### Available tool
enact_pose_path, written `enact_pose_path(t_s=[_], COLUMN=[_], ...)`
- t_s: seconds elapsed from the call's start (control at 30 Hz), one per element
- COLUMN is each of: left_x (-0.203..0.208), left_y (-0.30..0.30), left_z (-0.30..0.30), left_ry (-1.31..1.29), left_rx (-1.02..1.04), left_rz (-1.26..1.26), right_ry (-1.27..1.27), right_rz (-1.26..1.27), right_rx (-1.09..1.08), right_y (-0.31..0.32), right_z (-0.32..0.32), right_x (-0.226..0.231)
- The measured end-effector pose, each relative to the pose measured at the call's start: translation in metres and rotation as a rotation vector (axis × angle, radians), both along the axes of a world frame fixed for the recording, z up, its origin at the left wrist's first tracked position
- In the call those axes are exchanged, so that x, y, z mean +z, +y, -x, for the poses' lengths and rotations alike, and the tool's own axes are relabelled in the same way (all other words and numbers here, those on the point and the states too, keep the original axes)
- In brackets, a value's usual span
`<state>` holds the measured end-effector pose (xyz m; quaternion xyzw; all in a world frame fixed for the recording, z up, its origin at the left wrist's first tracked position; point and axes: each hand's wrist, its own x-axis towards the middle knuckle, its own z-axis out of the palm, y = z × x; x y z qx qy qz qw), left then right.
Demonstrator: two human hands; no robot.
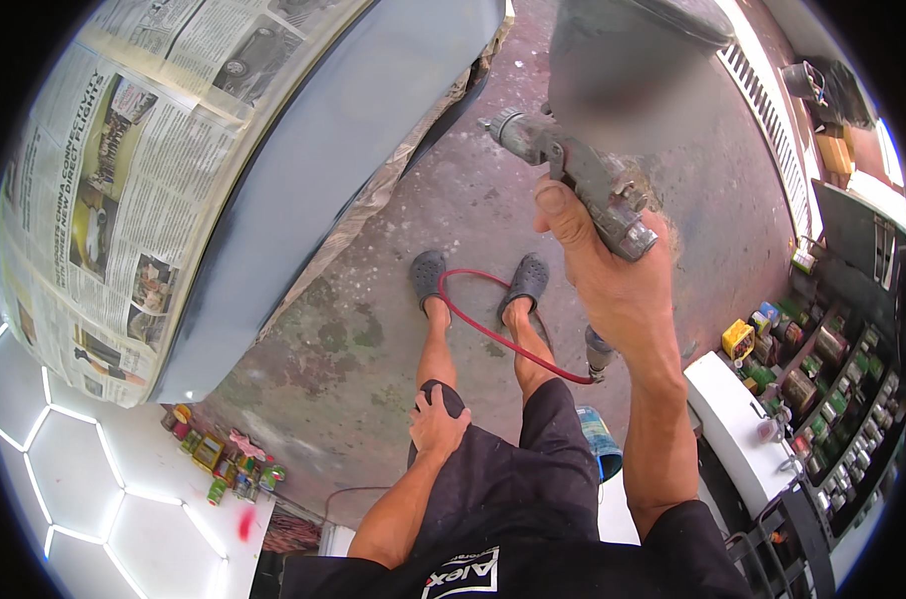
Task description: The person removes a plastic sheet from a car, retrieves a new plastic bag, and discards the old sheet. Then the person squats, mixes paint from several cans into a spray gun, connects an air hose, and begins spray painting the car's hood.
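Observation:
In my right hand (618, 270) is a worn grey spray gun (598, 190), raised at the right with its nozzle toward the upper left. The fingers wrap its grip, and the thumb lies along its back. A dark cup (628, 50) sits on top, partly blurred. Below the grip a red air hose (503, 339) loops down past my feet. My left hand (438, 424) rests on my left knee, over dark cloth, fingers apart. To the left stands a curved grey car panel (323, 170), apart from the gun. Newspaper masking (124, 180) covers the surface beside it.
Paint cans (842, 399) crowd the shelves at the right, near a white counter (737, 429). A blue bucket (600, 439) stands by my right leg. Small containers (224, 459) line the lower left. A floor grate (767, 130) runs along the right.

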<state>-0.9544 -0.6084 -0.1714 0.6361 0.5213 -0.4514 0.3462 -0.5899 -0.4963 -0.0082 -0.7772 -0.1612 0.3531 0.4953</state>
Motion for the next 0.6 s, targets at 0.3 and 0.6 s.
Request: enact_pose_path(t_s=[0.3, 0.6], left_x=[0.0, 0.001], left_y=[0.001, 0.0], left_z=[-0.002, -0.003], left_ry=[0.013, 0.026], left_rx=[-0.006, 0.023], left_rz=[0.014, 0.017], right_ry=[-0.116, -0.103], right_rz=[-0.065, 0.047], right_rx=[-0.005, -0.054], right_y=[0.015, 0.013], right_z=[-0.026, -0.013], right_x=[-0.008, -0.002])
